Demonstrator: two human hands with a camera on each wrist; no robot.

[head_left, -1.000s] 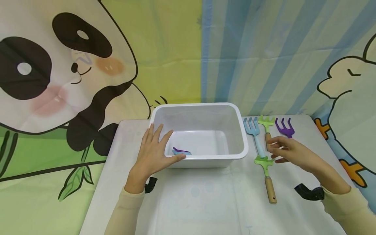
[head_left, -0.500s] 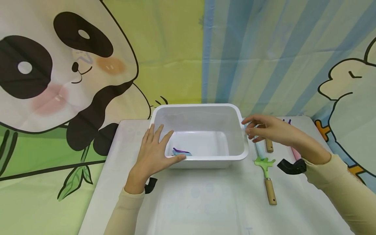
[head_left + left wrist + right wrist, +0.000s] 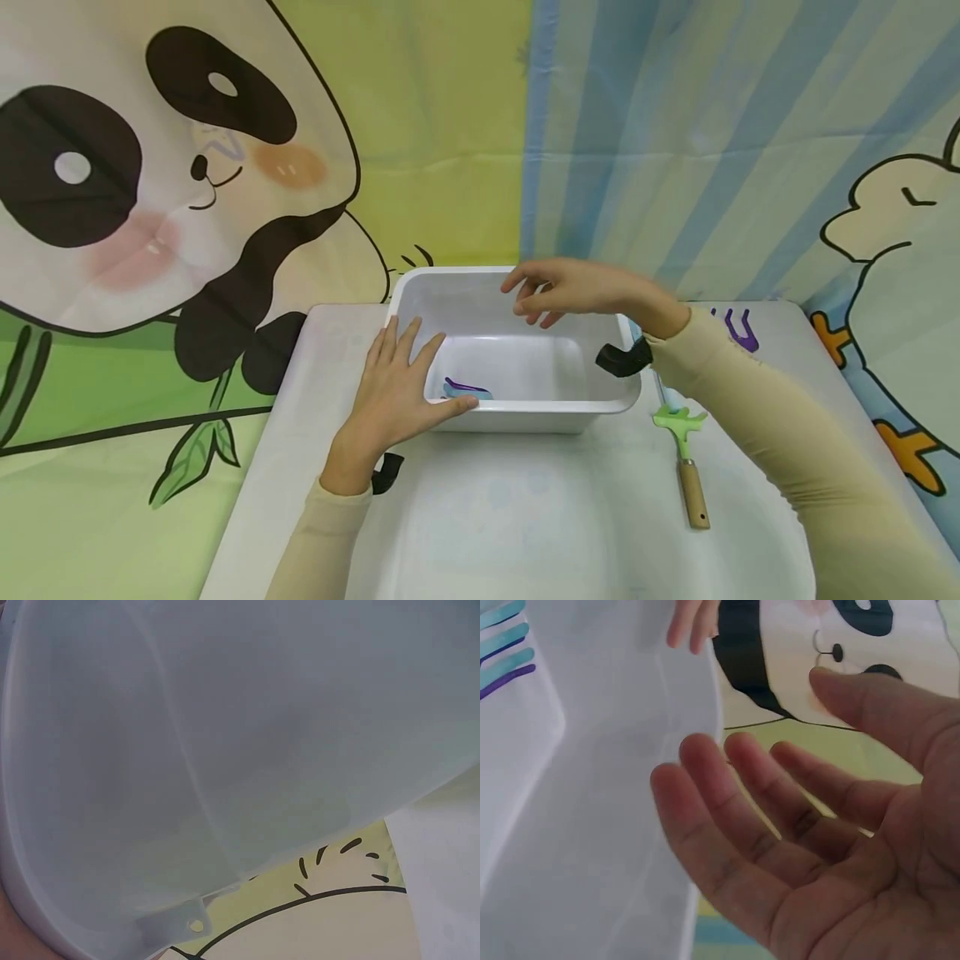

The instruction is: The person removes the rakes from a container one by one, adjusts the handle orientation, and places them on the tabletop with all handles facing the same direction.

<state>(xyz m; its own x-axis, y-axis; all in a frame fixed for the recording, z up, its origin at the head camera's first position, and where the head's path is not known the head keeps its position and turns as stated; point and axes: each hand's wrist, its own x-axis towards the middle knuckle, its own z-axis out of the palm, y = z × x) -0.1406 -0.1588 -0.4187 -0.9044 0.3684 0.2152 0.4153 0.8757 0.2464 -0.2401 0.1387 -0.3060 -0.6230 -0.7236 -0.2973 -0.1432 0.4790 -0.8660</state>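
Bin (image 3: 510,422), centre of the frame on the table (image 3: 487,517): judged light, smooth, slightly flexible plastic; take hold at the rim on two opposite sides. Left hand (image 3: 397,383) appears to rest on its near left corner, fingers spread, gripping nothing. Blue and purple tools (image 3: 467,389) lie inside, near left; the near wall cuts off part of them in the head view, so their number cannot be confirmed. Right hand (image 3: 570,287) hangs over the bin's far right part, fingers loosely bent, holding nothing. Blue tool (image 3: 667,395), right of the bin, is mostly hidden by the right sleeve (image 3: 765,417). Green rake (image 3: 681,425), lower right, is judged rigid and light; grasp by its wooden handle (image 3: 693,493). Purple fork (image 3: 742,332), upper right, shows only its head. Left wrist view shows mainly bin wall; left fingertips are not visible there.
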